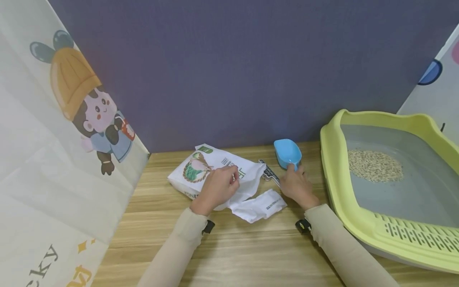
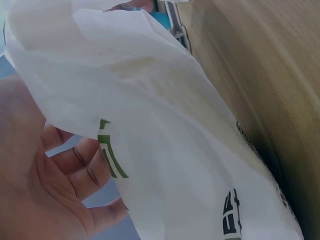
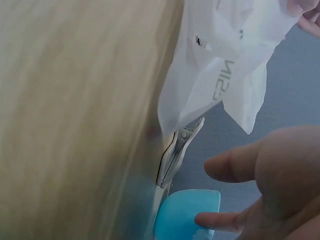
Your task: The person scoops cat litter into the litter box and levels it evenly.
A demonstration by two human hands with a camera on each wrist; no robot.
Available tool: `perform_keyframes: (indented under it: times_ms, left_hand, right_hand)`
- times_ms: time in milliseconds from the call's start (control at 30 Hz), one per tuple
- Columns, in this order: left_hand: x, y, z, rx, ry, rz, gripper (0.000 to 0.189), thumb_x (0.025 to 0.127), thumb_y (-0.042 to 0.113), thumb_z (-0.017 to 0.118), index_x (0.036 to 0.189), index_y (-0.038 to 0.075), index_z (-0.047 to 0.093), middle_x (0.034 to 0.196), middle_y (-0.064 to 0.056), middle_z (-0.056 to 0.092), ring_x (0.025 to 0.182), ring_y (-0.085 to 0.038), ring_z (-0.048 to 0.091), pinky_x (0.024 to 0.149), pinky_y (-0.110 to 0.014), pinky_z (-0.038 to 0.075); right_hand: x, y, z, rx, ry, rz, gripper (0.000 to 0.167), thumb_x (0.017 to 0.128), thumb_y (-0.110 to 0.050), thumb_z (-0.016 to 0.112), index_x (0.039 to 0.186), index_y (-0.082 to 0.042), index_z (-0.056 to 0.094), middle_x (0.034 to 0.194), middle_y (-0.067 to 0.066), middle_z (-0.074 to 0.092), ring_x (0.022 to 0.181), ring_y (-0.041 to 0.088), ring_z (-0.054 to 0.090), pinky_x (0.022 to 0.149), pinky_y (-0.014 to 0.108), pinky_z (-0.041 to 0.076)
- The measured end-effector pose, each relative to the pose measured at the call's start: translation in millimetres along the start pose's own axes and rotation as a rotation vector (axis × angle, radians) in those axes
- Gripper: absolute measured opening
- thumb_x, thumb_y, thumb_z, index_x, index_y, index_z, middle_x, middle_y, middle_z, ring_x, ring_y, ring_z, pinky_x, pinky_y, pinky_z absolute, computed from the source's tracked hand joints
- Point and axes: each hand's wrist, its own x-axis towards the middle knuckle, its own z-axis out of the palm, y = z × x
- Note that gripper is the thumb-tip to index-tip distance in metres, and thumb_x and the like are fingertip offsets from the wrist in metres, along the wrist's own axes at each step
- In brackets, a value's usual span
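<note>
A white printed bag (image 1: pixel 215 169) lies on the table with its torn, crumpled mouth toward the right. My left hand (image 1: pixel 219 186) is over the bag, fingers loosely bent; in the left wrist view the bag (image 2: pixel 165 150) hides some fingertips, so contact is unclear. A light blue scoop (image 1: pixel 288 152) lies near the wall, its handle toward me. My right hand (image 1: pixel 297 186) is at that handle. In the right wrist view its thumb and finger stand apart, one finger overlapping the scoop (image 3: pixel 182 215). Beside it lies a hinged metal tool (image 3: pixel 175 157), partly covered by the bag in the head view.
To the right stands a yellow-rimmed grey litter box (image 1: pixel 338 175) with a patch of tan pellets (image 1: pixel 374 165) inside. A dark blue wall panel (image 1: pixel 229 79) rises directly behind the wooden table (image 1: pixel 251 255). A printed white sheet (image 1: pixel 53 159) borders the left side.
</note>
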Motion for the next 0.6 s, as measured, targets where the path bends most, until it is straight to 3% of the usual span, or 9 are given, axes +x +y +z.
perform_keyframes:
  times_ms: [167,267,367,500,600]
  left_hand:
    - [0.9,0.3,-1.6,-0.014,-0.005,0.001,0.006,0.089,0.016,0.068,0.084,0.018,0.065,0.072,0.007,0.061,0.058,-0.006,0.051,0.055,-0.023,0.042]
    - [1.6,1.3,-3.9,-0.023,-0.013,0.007,0.006,0.090,0.016,0.067,0.084,0.018,0.065,0.073,0.006,0.061,0.059,-0.007,0.051,0.055,-0.024,0.041]
    - [1.8,2.3,-7.1,-0.032,-0.035,0.005,0.007,0.092,0.019,0.065,0.085,0.018,0.065,0.075,0.005,0.063,0.060,-0.007,0.051,0.055,-0.024,0.042]
    - [1.9,4.2,-15.3,-0.036,-0.092,-0.014,0.010,0.096,0.025,0.064,0.089,0.018,0.069,0.081,0.004,0.068,0.067,-0.008,0.058,0.061,-0.027,0.047]
    - [1.4,5.5,-25.2,-0.060,-0.159,-0.049,0.016,0.100,0.029,0.061,0.097,0.017,0.072,0.086,0.003,0.072,0.075,-0.010,0.064,0.068,-0.030,0.052]
  right_hand:
    - [-2.0,-1,1,-0.033,0.089,-0.069,0.048,0.095,-0.019,0.053,0.129,0.012,0.040,0.144,0.046,0.025,0.130,0.064,0.029,0.098,0.077,0.034]
    - [-3.3,-4,0,-0.056,0.145,-0.110,0.052,0.093,-0.018,0.055,0.133,0.012,0.041,0.147,0.043,0.024,0.133,0.063,0.025,0.104,0.075,0.029]
    - [-6.1,-10,-3,-0.047,0.151,-0.138,0.051,0.094,-0.017,0.054,0.136,0.010,0.044,0.144,0.039,0.030,0.132,0.061,0.028,0.106,0.073,0.026]
    - [-10.9,-18,-6,-0.008,0.124,-0.202,0.041,0.095,-0.016,0.054,0.131,0.005,0.055,0.132,0.033,0.049,0.123,0.056,0.043,0.101,0.068,0.035]
    - [-12.6,-21,-8,0.028,0.089,-0.258,0.033,0.098,-0.015,0.054,0.124,0.003,0.061,0.114,0.023,0.063,0.102,0.041,0.061,0.086,0.055,0.050]
